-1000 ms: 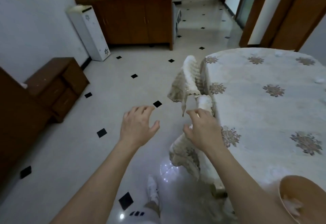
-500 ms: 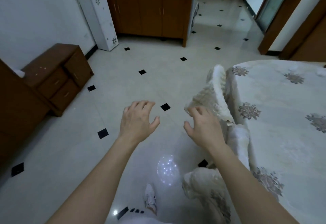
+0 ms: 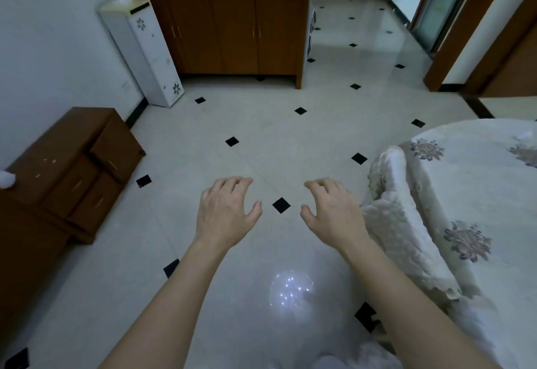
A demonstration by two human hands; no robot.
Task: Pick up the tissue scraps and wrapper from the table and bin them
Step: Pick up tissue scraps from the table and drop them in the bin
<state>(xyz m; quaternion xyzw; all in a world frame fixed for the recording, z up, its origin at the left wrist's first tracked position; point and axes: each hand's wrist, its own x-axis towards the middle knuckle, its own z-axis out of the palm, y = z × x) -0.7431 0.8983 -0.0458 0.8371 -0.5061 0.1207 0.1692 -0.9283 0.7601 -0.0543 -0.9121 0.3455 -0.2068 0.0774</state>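
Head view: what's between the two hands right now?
Only bare tiled floor, with one small black tile in the gap between the left hand and right hand. Both hands are empty, fingers spread.

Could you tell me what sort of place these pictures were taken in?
Most likely a dining or living room in a home. A table under a flowered cloth stands at right, a wooden cabinet with doors lines the far wall, and a white floor-standing appliance, perhaps a water dispenser, stands beside it on the tiled floor.

Dim, bluish light — lamp glare on glossy floor (image 3: 291,288), edges bowed.
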